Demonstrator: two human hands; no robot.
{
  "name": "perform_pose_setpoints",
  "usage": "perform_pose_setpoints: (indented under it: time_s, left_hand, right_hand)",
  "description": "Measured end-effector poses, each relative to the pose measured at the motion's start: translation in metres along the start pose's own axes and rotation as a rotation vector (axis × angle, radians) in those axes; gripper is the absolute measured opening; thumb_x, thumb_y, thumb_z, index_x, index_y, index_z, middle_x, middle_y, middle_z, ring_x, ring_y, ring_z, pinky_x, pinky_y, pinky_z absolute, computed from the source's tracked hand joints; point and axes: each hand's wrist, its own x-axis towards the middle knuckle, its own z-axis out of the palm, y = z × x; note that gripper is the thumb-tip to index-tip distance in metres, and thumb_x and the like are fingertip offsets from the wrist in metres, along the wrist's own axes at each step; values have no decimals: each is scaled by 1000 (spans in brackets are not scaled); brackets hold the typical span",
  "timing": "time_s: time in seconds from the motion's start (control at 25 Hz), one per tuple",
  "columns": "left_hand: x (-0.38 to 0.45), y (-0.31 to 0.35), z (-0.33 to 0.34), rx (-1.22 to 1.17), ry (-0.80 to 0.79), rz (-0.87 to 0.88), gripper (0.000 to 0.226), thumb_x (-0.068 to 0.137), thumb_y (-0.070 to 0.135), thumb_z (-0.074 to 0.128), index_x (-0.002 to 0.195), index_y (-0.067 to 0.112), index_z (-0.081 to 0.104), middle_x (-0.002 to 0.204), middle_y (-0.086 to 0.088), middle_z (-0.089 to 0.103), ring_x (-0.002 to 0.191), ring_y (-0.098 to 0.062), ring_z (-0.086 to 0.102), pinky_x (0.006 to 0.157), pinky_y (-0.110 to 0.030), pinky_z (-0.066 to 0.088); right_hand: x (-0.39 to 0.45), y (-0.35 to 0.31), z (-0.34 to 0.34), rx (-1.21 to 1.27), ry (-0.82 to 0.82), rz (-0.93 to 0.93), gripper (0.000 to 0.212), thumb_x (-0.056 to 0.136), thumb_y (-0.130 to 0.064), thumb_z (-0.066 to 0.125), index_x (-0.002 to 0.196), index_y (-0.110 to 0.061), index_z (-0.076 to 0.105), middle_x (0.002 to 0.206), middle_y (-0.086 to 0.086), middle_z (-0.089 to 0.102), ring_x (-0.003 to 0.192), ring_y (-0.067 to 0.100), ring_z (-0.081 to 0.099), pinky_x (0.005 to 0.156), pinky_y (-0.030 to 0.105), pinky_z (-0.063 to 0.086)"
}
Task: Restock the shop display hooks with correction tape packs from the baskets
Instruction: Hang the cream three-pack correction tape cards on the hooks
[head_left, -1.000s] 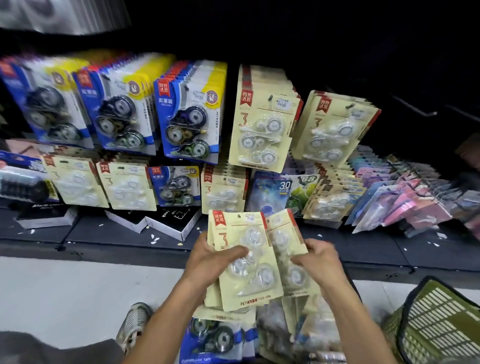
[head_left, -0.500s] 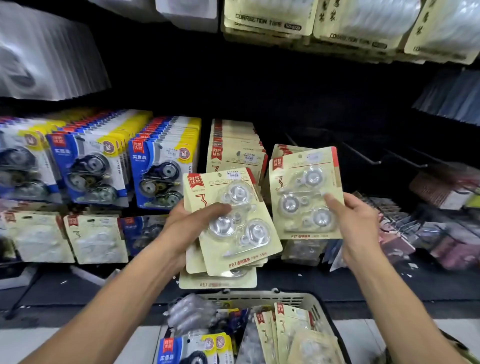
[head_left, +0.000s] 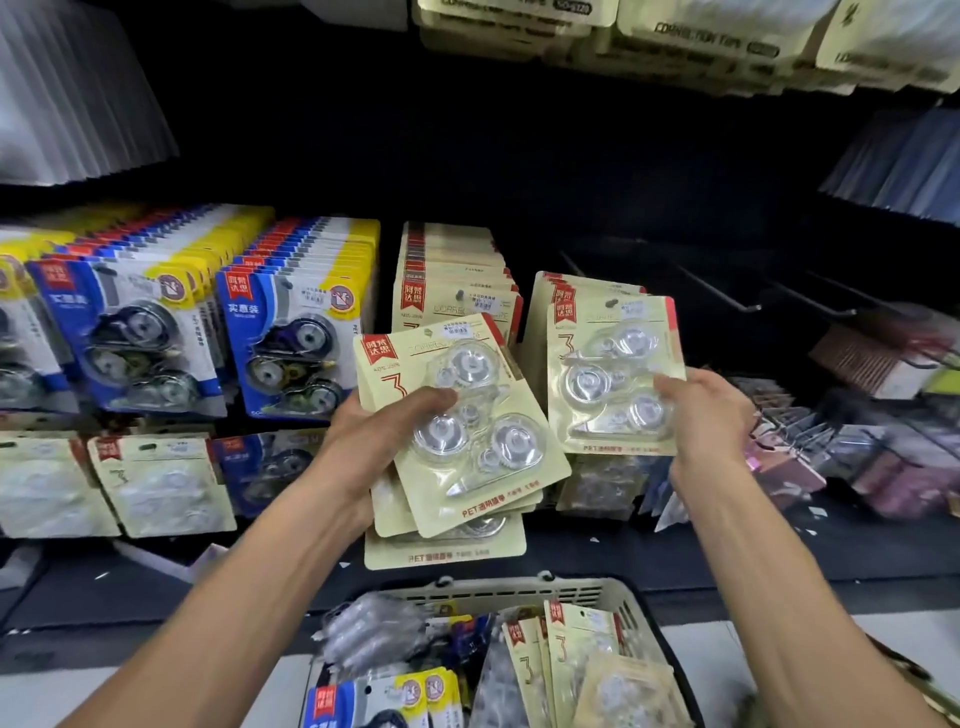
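Trouble, as I judge it, sits in my left hand (head_left: 387, 441): I clamp a fanned stack of cream packs (head_left: 457, 447) with my thumb across the top card, and the lower cards already splay out below. If my thumb eases, they could slide off into the basket (head_left: 587, 592) under them or onto the floor. My right hand (head_left: 711, 415) pinches a single cream pack (head_left: 613, 374) by its right edge, upright, held against the front of the packs hanging on the right-hand cream hook (head_left: 610, 303). Its hang hole looks small; if I miss the hook tip, the card may bend or knock the hung packs askew. Both forearms reach forward and up from the lower corners, left wrist turned inward, right wrist nearly straight. More cream packs lie in the basket.
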Motion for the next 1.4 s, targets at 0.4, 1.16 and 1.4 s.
perform_pose_setpoints:
  time_s: [0.4, 1.16, 1.4]
  left_hand:
    - [1, -7, 7, -30, 11, 3, 27, 82, 8, 80, 106, 18, 72, 91, -1, 80, 75, -15, 77, 60, -31, 61]
    - [0, -17, 18, -81, 87, 23, 40, 80, 9, 83, 118, 13, 70, 97, -3, 80, 80, -20, 78, 60, -33, 61]
    - [1, -14, 17, -123, 85, 6, 44, 79, 11, 84, 120, 12, 69, 98, -6, 80, 84, -24, 78, 66, -42, 64]
  right_hand:
    - [7, 9, 5, -499, -303, -183, 40, 101, -42, 53, 136, -23, 57, 133, -4, 56, 124, 22, 53, 102, 40, 43]
    - [-24, 6, -23, 4, -174, 70, 14, 92, -20, 72, 100, -15, 61, 95, 10, 71, 48, 19, 62, 43, 26, 53]
    - [-21, 12, -24, 82, -62, 41, 21, 90, -20, 74, 105, -8, 65, 85, 8, 71, 44, 18, 55, 37, 25, 48]
